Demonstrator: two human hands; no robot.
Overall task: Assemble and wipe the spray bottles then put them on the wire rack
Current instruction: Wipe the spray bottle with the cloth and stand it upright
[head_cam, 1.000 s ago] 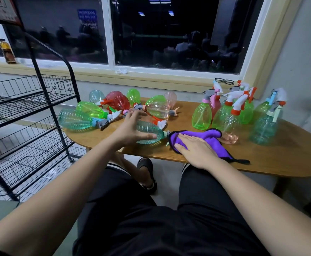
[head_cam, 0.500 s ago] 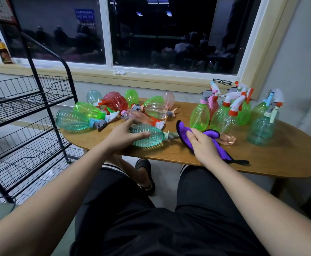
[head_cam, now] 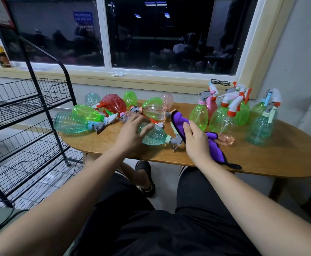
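Note:
A teal ribbed spray bottle [head_cam: 155, 136] lies on its side on the wooden table [head_cam: 261, 159], nozzle pointing right. My left hand [head_cam: 132, 134] rests on its wide end, fingers spread over it. My right hand [head_cam: 197, 141] grips a purple cloth [head_cam: 179, 122], lifting one end off the table next to the bottle's nozzle. Several more bottles [head_cam: 88, 117] lie on their sides at the table's left. Several upright bottles [head_cam: 223, 117] with trigger heads stand at the right. The black wire rack [head_cam: 31, 111] stands left of the table.
A pair of black glasses [head_cam: 220, 82] and a small dark bottle [head_cam: 1, 54] sit on the window sill. My knees are under the table's front edge. A wall rises close behind the table's right end.
My right hand went from lying flat on the cloth to gripping it and lifting one end up. My left hand drew the teal bottle a little toward me.

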